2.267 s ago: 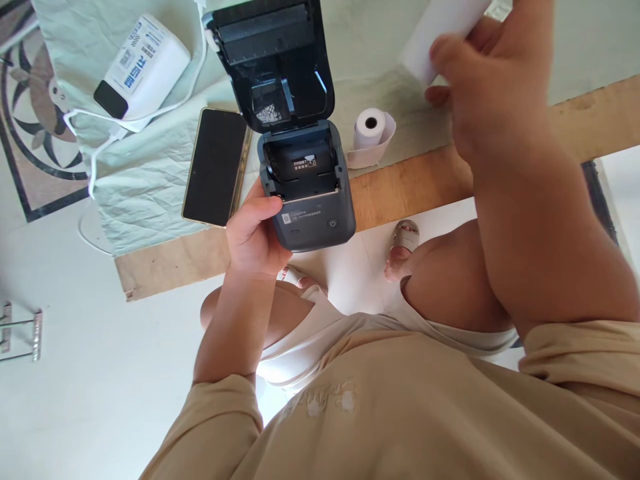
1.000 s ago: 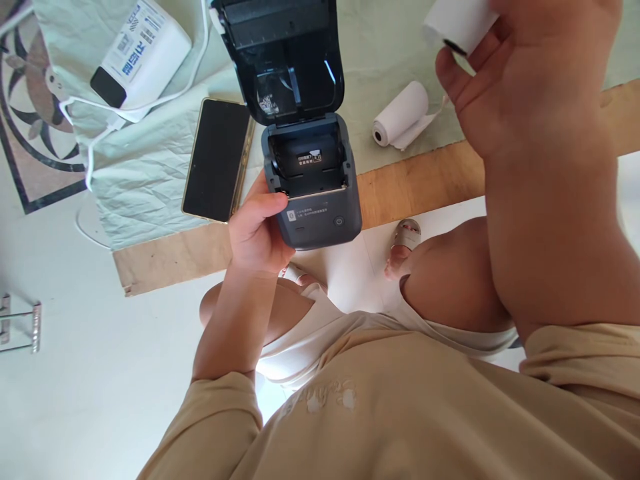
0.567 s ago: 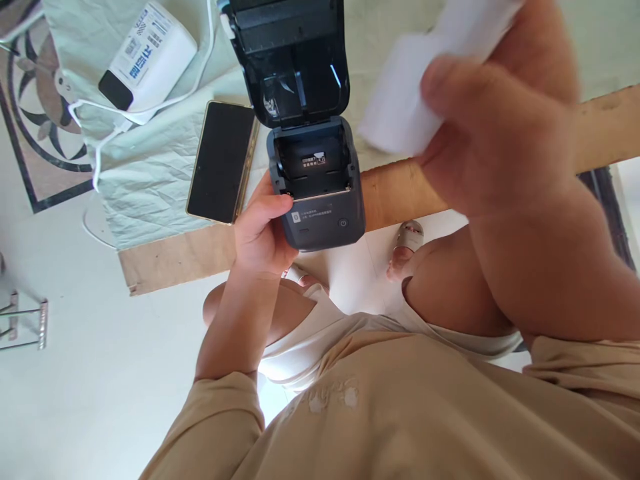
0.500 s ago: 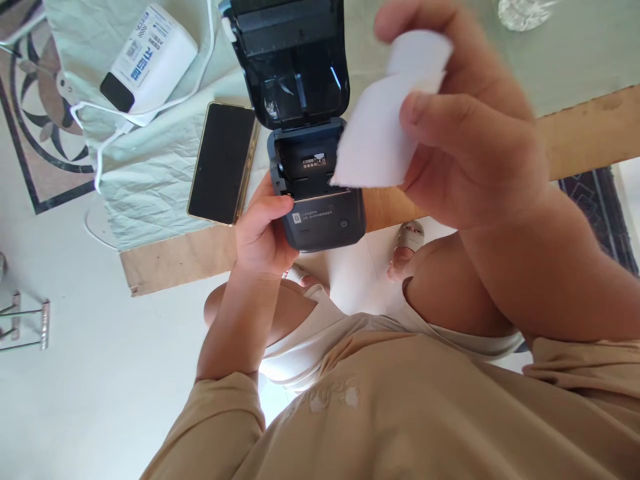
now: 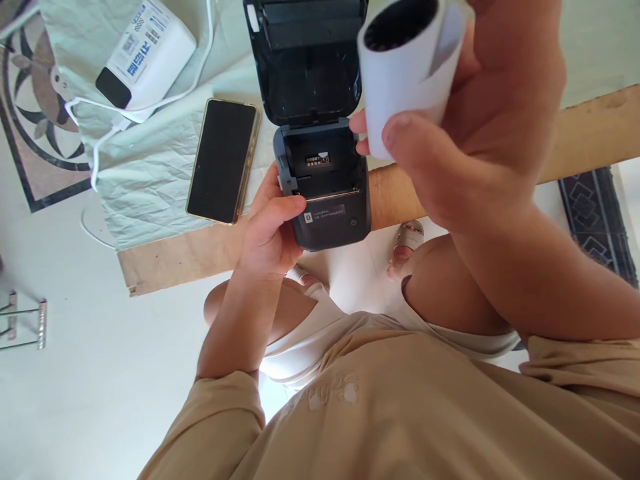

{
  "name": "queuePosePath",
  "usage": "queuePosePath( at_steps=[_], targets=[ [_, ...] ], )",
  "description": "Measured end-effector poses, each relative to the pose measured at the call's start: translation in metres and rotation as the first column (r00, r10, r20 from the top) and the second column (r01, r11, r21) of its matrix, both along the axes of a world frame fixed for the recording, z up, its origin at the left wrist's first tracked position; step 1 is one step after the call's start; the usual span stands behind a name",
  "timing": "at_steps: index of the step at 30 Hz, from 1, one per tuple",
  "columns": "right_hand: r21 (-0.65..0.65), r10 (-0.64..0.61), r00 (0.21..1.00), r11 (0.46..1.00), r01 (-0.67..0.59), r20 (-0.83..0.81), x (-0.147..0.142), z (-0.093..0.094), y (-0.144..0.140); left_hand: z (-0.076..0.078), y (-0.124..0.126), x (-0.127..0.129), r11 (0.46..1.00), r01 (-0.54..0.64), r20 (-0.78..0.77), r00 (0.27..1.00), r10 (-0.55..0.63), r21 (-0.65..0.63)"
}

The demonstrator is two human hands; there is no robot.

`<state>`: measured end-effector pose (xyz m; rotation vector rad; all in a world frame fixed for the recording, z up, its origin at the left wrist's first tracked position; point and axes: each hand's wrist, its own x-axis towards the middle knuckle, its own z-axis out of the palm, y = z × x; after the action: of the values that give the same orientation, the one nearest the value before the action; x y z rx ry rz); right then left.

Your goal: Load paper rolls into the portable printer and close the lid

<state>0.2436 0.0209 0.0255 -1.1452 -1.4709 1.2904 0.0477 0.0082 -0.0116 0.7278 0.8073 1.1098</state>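
A dark grey label printer (image 5: 327, 220) sits at the table's near edge with its lid (image 5: 305, 67) swung up and its paper bay bare. My left hand (image 5: 273, 230) grips the printer's left front corner, thumb on the bay's rim. My right hand (image 5: 475, 113) holds a white paper roll (image 5: 400, 80) close to the camera, above and to the right of the bay, with its dark core hole facing me and a loose flap on its right side.
A black phone (image 5: 223, 160) lies left of the printer on a pale green cloth (image 5: 145, 180). A white power bank (image 5: 145, 53) with a white cable (image 5: 90, 143) lies at the far left. The wooden table edge (image 5: 175, 260) runs across; my knees are below it.
My right hand has brought the paper roll down from the upper right toward the printer and turned its core toward me. The left hand stays on the printer. The spare roll on the table is now hidden.
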Motion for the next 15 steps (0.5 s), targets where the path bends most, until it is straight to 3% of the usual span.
queuePosePath(
  at_steps=[8,9,11,13,14,15],
  targets=[
    [0.192,-0.066,0.997,0.98,0.058,0.04,-0.007,0.008,0.004,0.0,-0.001,-0.002,1.0,0.009,-0.04,0.999,-0.009,0.01],
    [0.279,-0.103,0.993,0.957,0.085,0.05,-0.007,0.009,0.003,0.0,-0.001,-0.002,1.0,0.011,-0.04,0.999,-0.011,0.008],
    [0.53,-0.196,0.972,0.842,0.1,0.128,-0.009,0.01,0.001,0.0,0.0,-0.002,1.0,0.016,-0.034,0.999,-0.016,0.005],
    [0.685,-0.265,0.916,0.728,-0.015,0.302,-0.012,0.011,0.0,0.0,0.001,-0.003,1.0,0.013,-0.036,0.999,-0.012,0.005],
    [0.684,-0.279,0.87,0.725,-0.087,0.406,-0.014,0.011,0.001,-0.001,0.001,-0.003,1.0,0.012,-0.04,0.999,-0.012,0.005],
    [0.639,-0.277,0.815,0.756,-0.141,0.509,-0.016,0.011,0.001,-0.001,0.001,-0.003,1.0,0.01,-0.043,0.999,-0.01,0.007]
  ],
)
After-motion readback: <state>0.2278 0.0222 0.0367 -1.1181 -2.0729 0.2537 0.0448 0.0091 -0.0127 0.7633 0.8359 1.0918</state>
